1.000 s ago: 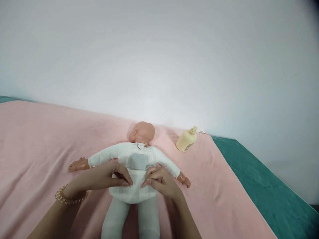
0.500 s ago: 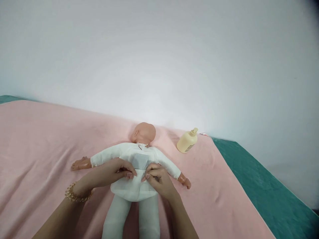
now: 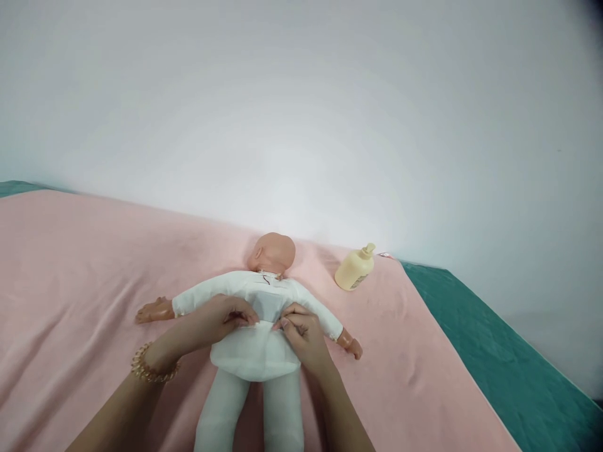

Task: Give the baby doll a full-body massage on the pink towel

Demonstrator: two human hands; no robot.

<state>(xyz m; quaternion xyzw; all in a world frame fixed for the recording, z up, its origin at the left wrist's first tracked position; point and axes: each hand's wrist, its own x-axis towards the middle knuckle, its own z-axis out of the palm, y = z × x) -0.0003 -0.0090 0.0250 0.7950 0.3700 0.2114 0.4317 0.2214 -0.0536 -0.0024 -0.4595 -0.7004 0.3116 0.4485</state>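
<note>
Pressing down on the back of a baby doll point(image 3: 257, 326), the left hand point(image 3: 211, 320) and the right hand point(image 3: 301, 333) meet at its middle, fingers curled and fingertips pinched into the white cloth of its suit, each gripping a fold rather than lying flat. A gold bracelet point(image 3: 151, 367) circles the left wrist. The doll lies face down near the middle of the pink blanket point(image 3: 70, 270), head toward the far edge, arms spread, legs toward the person. Its cloth body looks soft and light and would probably sag if lifted by the suit alone; the head and small hands look like hard, smooth plastic, so the trunk seems the surest hold. A cream pump bottle point(image 3: 354, 271) lies tipped near the blanket's far right corner, beside the green cover point(image 3: 494, 351).
</note>
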